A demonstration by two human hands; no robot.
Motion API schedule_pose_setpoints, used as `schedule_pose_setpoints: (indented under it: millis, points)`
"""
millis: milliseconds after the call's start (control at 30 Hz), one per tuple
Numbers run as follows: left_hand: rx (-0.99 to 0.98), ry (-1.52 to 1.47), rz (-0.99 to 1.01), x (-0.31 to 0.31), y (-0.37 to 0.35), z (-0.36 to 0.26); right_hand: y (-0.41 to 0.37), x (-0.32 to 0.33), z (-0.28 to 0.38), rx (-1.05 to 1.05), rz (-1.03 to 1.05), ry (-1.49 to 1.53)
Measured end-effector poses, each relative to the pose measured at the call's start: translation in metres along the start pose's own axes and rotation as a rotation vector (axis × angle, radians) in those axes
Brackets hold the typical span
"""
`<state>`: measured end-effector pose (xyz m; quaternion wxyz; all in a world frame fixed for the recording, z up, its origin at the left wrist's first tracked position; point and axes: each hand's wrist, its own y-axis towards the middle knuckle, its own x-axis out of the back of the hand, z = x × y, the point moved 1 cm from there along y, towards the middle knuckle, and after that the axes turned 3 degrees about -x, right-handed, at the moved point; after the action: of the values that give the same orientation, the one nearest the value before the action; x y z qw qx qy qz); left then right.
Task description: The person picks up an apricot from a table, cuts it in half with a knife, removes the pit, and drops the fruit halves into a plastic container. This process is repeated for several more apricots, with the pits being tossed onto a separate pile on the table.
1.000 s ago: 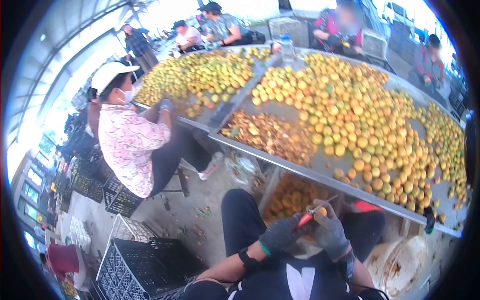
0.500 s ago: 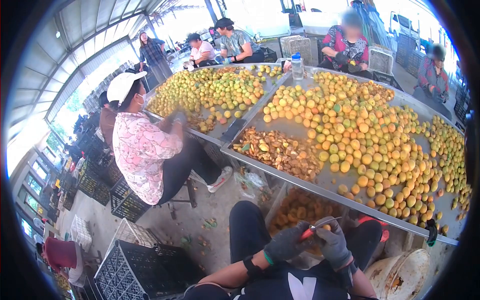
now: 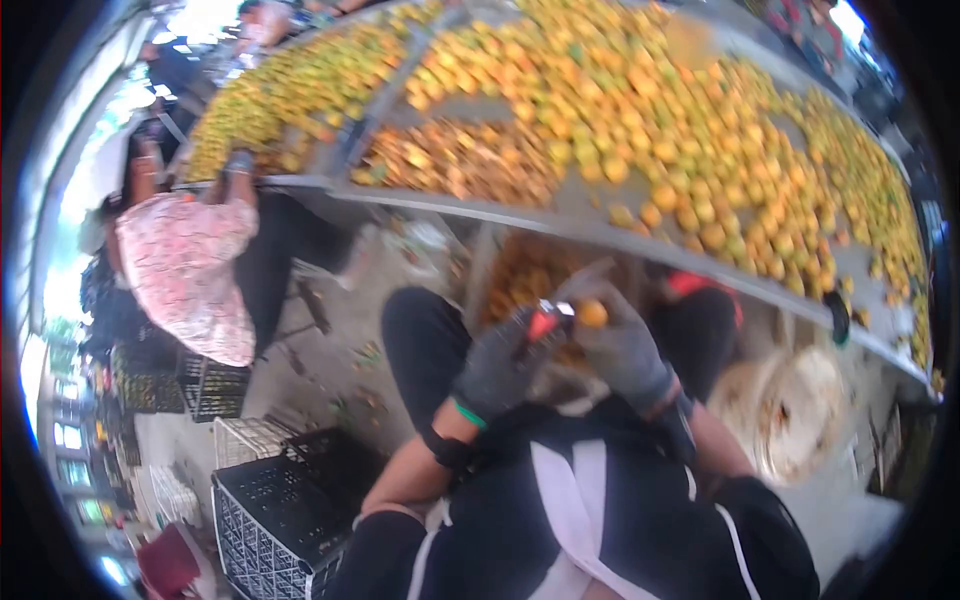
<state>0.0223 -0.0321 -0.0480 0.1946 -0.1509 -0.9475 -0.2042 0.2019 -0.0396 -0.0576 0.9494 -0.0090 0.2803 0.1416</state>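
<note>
My left hand (image 3: 500, 362), in a dark grey glove, is closed around a small knife (image 3: 543, 322) with a red handle. Its blade is blurred and hard to make out. Beside it my right hand (image 3: 628, 350), also gloved in grey, grips a round yellow-orange fruit (image 3: 592, 313), likely an apricot, between thumb and fingers. Both hands are close together above my lap. Just beyond them, between my knees, a container (image 3: 482, 265) holds orange-brown fruit pieces, partly hidden by my hands.
A metal table (image 3: 440, 205) ahead carries heaped whole fruit (image 3: 640, 110) and a pile of cut pieces (image 3: 460, 160). A black crate (image 3: 265, 510) stands at lower left, a stained whitish bucket (image 3: 800, 415) at right. A co-worker in a pink patterned shirt (image 3: 185, 270) sits at left.
My view has tilted down and shifted, so the table appears higher and my lap shows more. The knife has come away from the fruit, and both hands still hold their things.
</note>
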Motion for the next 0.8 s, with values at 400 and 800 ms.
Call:
schedule_pose_setpoints:
  millis: [400,800]
  points:
    - [0.127,0.039,0.196,0.001,-0.012,-0.002,-0.013,0.002,-0.015,-0.039,0.012,0.043]
    - [0.169,0.055,0.255,-0.001,-0.024,0.006,-0.016,-0.001,-0.018,-0.069,0.051,0.187]
